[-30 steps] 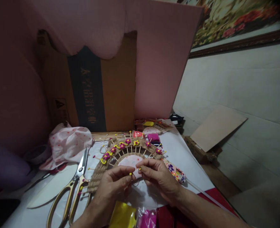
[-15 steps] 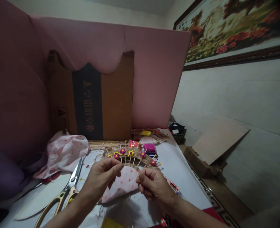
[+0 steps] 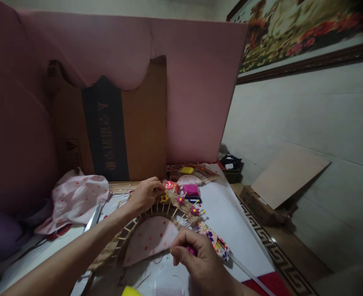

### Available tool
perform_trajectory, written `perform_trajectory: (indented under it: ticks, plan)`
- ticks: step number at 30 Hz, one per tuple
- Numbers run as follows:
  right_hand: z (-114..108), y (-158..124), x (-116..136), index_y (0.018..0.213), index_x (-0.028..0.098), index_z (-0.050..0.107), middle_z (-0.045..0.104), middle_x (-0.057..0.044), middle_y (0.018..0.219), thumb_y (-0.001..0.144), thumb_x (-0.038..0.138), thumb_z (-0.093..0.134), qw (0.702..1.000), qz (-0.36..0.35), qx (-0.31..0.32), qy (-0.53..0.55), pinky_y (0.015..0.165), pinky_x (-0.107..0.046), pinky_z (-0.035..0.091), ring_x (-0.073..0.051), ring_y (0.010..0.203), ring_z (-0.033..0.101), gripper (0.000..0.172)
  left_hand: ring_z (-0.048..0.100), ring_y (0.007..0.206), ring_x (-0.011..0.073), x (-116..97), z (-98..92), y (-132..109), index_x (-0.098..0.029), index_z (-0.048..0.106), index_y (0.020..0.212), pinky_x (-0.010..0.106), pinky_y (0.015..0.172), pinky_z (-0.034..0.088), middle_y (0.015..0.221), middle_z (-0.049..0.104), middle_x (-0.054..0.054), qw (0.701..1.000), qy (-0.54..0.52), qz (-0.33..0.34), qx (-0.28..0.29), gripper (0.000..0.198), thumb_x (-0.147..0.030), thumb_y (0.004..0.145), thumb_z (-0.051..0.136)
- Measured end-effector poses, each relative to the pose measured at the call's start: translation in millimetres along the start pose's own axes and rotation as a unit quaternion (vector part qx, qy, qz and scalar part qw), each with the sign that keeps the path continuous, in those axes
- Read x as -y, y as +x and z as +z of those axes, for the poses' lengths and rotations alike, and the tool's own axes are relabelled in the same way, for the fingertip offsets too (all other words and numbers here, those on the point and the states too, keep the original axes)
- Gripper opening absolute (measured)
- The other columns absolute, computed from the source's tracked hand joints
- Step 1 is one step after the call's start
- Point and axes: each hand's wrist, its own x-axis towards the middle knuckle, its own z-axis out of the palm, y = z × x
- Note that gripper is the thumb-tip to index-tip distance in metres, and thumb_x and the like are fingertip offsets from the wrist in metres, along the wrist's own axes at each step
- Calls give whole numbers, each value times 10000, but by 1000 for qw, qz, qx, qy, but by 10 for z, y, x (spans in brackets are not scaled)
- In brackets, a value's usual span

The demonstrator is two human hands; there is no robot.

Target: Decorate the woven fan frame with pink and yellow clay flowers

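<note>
Right grip (image 3: 196, 259): nearest; fingers curled round a magenta lump (image 3: 190, 249), thumb and forefinger together; anything at their tips too small to tell.
Yellow item (image 3: 130, 291): left of the right grip, cut off by the lower frame edge.
Red cloth (image 3: 269, 283): right of the right grip, at the near right.
Woven arch (image 3: 187, 209): beyond the right grip; stick spokes, magenta and yellow flowers, dotted cloth (image 3: 152, 238) within the curve.
Worktop (image 3: 230, 222): bare white strip right of both grips, open to the slanting right edge.
Left grip (image 3: 147, 193): fingertips drawn together at the arch's far outer rim; cannot tell what they pinch.
Magenta packet (image 3: 191, 190), red packet (image 3: 170, 185): right of the left grip; magenta filling in the former.
Carton (image 3: 257, 207): past the right edge, well apart from both grips; contents hidden, board (image 3: 292, 174) leaning on it.
Cardboard panel (image 3: 146, 119): upright beyond the left grip, bounding the far side.
</note>
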Motion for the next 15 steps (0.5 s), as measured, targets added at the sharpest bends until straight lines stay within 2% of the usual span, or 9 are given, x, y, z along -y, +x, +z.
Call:
perform_trajectory:
  ticks: [7, 15]
  plan:
    - [53, -3, -59, 696, 150, 635, 583, 2, 592, 781, 246, 602, 998, -20, 19, -51, 542, -213, 364, -103, 552, 501, 132, 549, 670, 132, 18, 9, 41, -181, 674, 677, 246, 663, 385, 684, 634, 1, 996, 63, 51, 23, 146, -55, 715, 610]
    - [46, -18, -67, 708, 159, 650, 594, 4, 584, 785, 232, 601, 995, -59, 17, -82, 528, -213, 362, -99, 528, 494, 117, 504, 754, 173, 42, 26, 50, -193, 690, 665, 291, 705, 395, 723, 636, 31, 992, 95, 80, 23, 126, -111, 741, 633]
